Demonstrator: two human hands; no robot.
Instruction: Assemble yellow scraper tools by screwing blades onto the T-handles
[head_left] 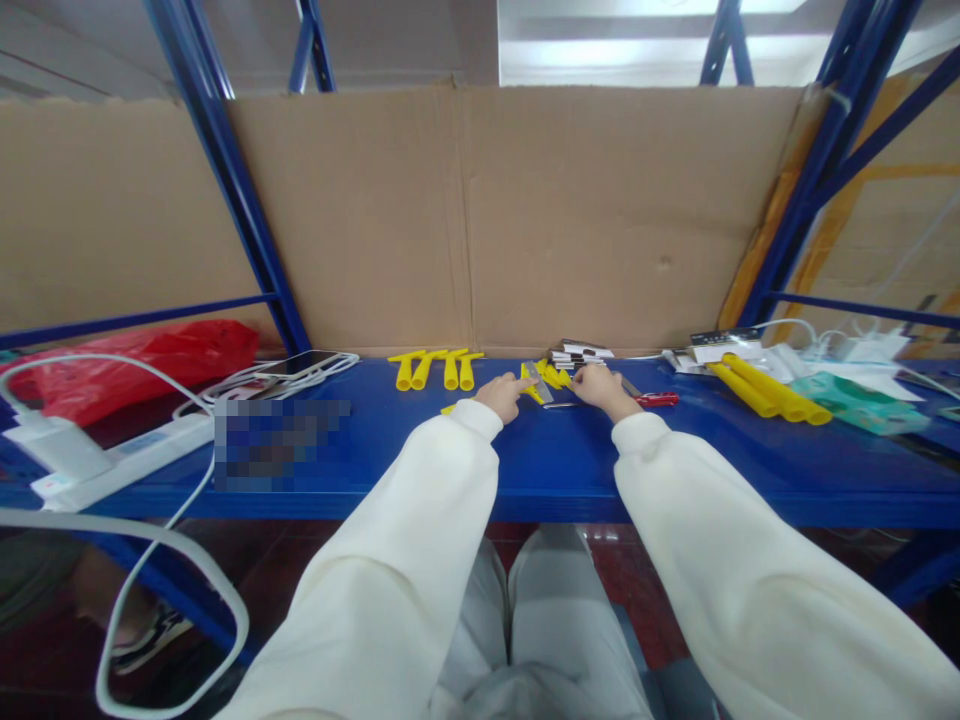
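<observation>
My left hand (504,397) is closed, its fingertips at a small yellow plastic piece with a flat grey metal blade (538,384), which looks like a scraper head. My right hand (602,388) is just to the right, fingers curled down, and what they pinch is hidden. Small yellow pieces (555,376) lie between the hands. Below them is a thin metal rod (559,405). A red-handled tool (657,399) lies beside my right wrist. Several yellow T-shaped handles (428,371) stand in a row to the left of my left hand.
Small black-and-white packs (579,353) lie behind my hands. Yellow tubes (772,392) and green plastic packaging (862,402) are at the right. On the left are a white power strip (142,455), cables and a red plastic bag (150,365). Cardboard (600,220) backs the blue table (420,455).
</observation>
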